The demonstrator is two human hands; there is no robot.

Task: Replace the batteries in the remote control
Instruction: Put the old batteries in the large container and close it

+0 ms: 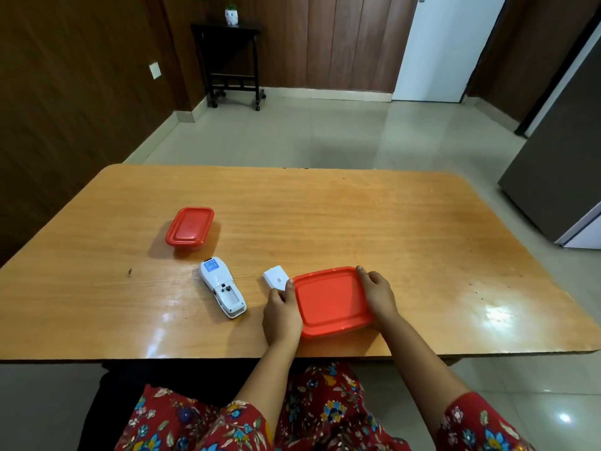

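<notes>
A white remote control (221,290) lies face down on the wooden table (357,222), its battery bay uncovered; whether cells sit inside is too small to tell. Its white battery cover (275,277) rests just to the right. A large red-lidded box (331,301) stands near the front edge. My left hand (281,315) grips its left side and my right hand (377,296) grips its right side, fingers curled on the lid's rim. A smaller red-lidded box (190,226) stands further back at the left, lid on.
The table's front edge runs just below my wrists. Beyond the table lies tiled floor with a small dark side table (232,63) against the wall, a white door (445,47) and a grey cabinet (562,177) at the right.
</notes>
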